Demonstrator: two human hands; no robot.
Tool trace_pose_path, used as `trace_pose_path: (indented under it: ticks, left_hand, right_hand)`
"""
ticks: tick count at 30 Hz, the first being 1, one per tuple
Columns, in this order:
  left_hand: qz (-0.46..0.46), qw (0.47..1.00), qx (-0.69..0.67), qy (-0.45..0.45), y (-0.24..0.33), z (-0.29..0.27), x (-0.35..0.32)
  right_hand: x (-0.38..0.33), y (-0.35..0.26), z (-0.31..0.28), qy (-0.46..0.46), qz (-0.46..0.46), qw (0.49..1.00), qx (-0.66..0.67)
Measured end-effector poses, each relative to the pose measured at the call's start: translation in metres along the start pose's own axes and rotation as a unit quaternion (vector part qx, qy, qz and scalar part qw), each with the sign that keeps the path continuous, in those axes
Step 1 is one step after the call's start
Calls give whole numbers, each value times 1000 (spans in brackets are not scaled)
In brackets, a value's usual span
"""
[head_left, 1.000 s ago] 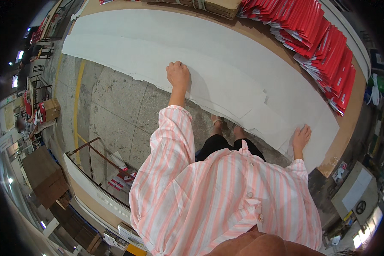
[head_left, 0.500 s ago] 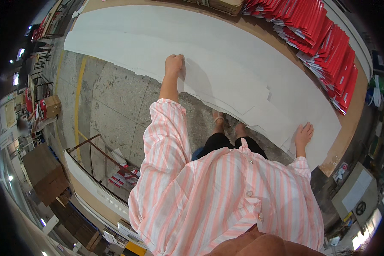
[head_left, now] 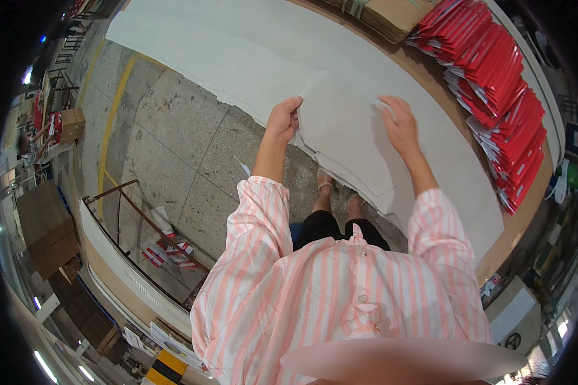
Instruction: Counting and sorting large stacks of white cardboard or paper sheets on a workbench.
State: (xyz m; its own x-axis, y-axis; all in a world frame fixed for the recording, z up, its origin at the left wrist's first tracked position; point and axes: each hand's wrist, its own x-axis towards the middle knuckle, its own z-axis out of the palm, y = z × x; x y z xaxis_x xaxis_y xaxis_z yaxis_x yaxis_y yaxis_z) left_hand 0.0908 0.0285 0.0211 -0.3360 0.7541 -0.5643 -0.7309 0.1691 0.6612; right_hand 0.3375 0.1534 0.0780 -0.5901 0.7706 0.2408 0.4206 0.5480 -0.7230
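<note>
I am pinching the white sheet (head_left: 347, 138) by its edge with my left hand (head_left: 284, 122), probably for control; my right hand (head_left: 401, 127) is hovering, fingers spread.

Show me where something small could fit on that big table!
Maybe the brown tabletop at the right, bordered by white sheets, red packets and its own edge. A hand could probably pass over the sheets between the left hand and right hand. It's crowded on the far side: packets beside a cardboard stack.
</note>
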Motion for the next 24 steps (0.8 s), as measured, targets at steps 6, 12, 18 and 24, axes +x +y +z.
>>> trace_pose_path:
  ticks: [6,12,18,24]
  left_hand:
    - [1,1000,-27,-15,-4,2,-4]
    - [55,997,22,43,-16,-20,6]
    - [38,990,88,107,-21,-6,7]
    - [47,987,105,110,-21,-10,10]
  right_hand:
    - [81,-14,78,-83,-72,994,-21]
    - [88,-4,101,-69,-78,994,39]
    - [77,1,78,-186,101,977,-19]
    - [65,1,92,-166,87,978,-95]
